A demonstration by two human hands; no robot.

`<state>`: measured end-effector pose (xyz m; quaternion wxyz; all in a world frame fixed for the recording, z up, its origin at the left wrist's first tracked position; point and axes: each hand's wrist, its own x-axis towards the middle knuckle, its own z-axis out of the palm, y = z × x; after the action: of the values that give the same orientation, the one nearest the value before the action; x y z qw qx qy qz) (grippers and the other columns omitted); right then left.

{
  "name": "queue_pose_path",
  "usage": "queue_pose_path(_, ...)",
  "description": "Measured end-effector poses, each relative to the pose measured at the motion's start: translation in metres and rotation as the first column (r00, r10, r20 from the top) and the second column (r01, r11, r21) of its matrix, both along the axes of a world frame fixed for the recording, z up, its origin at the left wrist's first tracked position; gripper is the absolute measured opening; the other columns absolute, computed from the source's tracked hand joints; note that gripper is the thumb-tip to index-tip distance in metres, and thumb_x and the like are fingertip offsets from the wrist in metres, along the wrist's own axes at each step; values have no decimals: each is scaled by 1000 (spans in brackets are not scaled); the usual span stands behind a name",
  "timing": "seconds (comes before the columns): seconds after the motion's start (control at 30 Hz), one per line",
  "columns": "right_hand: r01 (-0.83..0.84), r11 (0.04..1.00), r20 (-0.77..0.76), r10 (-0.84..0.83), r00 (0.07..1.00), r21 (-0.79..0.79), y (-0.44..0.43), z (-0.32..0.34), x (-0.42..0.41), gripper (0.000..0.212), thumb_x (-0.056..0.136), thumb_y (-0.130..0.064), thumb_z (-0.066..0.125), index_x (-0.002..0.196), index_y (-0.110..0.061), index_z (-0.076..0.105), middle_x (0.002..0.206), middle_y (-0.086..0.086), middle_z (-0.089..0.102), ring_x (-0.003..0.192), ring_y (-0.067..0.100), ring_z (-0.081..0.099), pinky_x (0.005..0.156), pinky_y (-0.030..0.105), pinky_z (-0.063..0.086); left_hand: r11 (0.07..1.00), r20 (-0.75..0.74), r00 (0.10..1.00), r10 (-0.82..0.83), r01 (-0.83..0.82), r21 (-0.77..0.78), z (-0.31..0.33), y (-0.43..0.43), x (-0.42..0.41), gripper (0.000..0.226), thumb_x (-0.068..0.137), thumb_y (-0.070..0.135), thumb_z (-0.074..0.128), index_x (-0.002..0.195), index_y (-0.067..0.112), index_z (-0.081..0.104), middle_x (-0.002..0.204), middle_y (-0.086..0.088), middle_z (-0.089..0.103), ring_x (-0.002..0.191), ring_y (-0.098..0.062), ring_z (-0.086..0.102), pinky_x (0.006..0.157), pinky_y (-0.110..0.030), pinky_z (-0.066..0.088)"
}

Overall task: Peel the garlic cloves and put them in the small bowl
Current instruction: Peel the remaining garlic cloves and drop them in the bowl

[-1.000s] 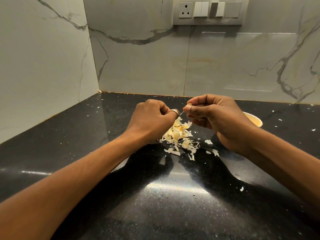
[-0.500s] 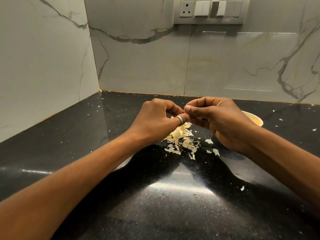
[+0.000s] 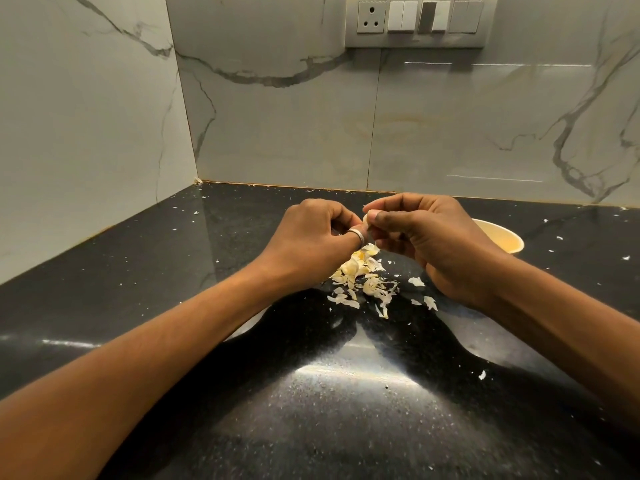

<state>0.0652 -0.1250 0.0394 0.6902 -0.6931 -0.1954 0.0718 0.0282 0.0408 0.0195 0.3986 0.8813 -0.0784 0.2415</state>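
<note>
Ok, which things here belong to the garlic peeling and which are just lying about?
Job: garlic clove, pinched by left hand and right hand; small bowl; pile of cloves and skins.
Lying about: switch panel; stray skin flecks on the countertop.

Black speckled countertop (image 3: 138,271): garlic-skin pile (image 3: 363,282) centre, small bowl (image 3: 498,226) right, loose flakes (image 3: 482,375) scattered.

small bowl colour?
The small bowl is pale cream-yellow; head view, partly hidden behind the right hand.
</note>
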Motion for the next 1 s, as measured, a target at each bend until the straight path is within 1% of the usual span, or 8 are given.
queue_pose_path(0.2, 12, 1000, 15, -12, 1000, -4, 1, 0, 0, 9, 89, -3, 70, 98, 1, 71, 90, 15, 74, 80, 16, 70, 70, 21, 58, 1000, 10, 1000, 14, -14, -15, 1, 0, -1, 12, 94, 27, 67, 85, 20, 70, 61, 13, 64, 50, 3, 56, 51, -14, 45)
queue_pose_path(0.3, 2, 1000, 9, -2, 1000, -7, 0, 0, -2, 12, 89, -3, 70, 99, 3, 70, 88, 13, 74, 76, 13, 70, 68, 21, 58, 999, 19, 1000, 23, -22, -47, 3, 0, -1, 15, 94, 29, 67, 85, 17, 69, 61, 8, 65, 48, 0, 57, 52, -24, 52)
queue_pose_path(0.47, -31, 1000, -34, 30, 999, -5, 0, 0, -3, 5, 90, -3, 69, 93, 0, 72, 84, 14, 72, 73, 16, 66, 65, 21, 57, 1000, 39, 999, 22, -22, -9, 4, 2, -3, 13, 95, 27, 66, 85, 18, 67, 63, 6, 65, 54, -5, 60, 60, -36, 59)
queue_pose_path(0.63, -55, 997, -104, 61, 993, 52, 0, 2, -3, 8, 93, 1, 64, 97, 3, 71, 81, 13, 70, 66, 12, 65, 63, 20, 57, 1000, 36, 999, -2, 2, -2, 5, 3, -2, 11, 96, 23, 65, 86, 18, 65, 66, 4, 65, 52, -3, 59, 58, -34, 57)
queue_pose_path(0.77, -59, 996, -116, 66, 991, 62, -2, 4, -1, 10, 93, 1, 62, 98, 3, 71, 80, 12, 69, 65, 12, 65, 62, 20, 57, 1000, 50, 999, 18, -18, -3, 5, 4, -2, 10, 96, 20, 64, 86, 18, 65, 68, 3, 65, 57, -9, 65, 59, -34, 60)
queue_pose_path(0.83, -69, 996, -114, 75, 991, 56, -3, 5, -1, 10, 94, -1, 63, 99, 2, 71, 80, 11, 69, 65, 12, 65, 62, 20, 57, 999, 56, 998, 38, -37, -23, 5, 6, -1, 10, 96, 20, 64, 87, 17, 66, 69, 2, 66, 57, -8, 66, 59, -32, 60)
queue_pose_path(0.9, -71, 997, -106, 74, 992, 37, -2, 5, -1, 10, 94, -2, 64, 99, 1, 72, 82, 11, 70, 68, 12, 65, 62, 20, 57, 998, 67, 996, 59, -58, -25, 5, 6, 0, 14, 96, 23, 64, 84, 17, 67, 66, 3, 66, 53, -6, 63, 59, -32, 59)
queue_pose_path(1.0, -43, 999, -100, 45, 994, 22, -2, 3, 0, 9, 93, -4, 65, 98, 0, 72, 83, 11, 72, 73, 14, 66, 64, 21, 58, 995, 103, 989, 103, -104, 6, 4, 6, 2, 29, 95, 34, 67, 74, 14, 68, 61, 1, 66, 55, -15, 63, 61, -38, 57)
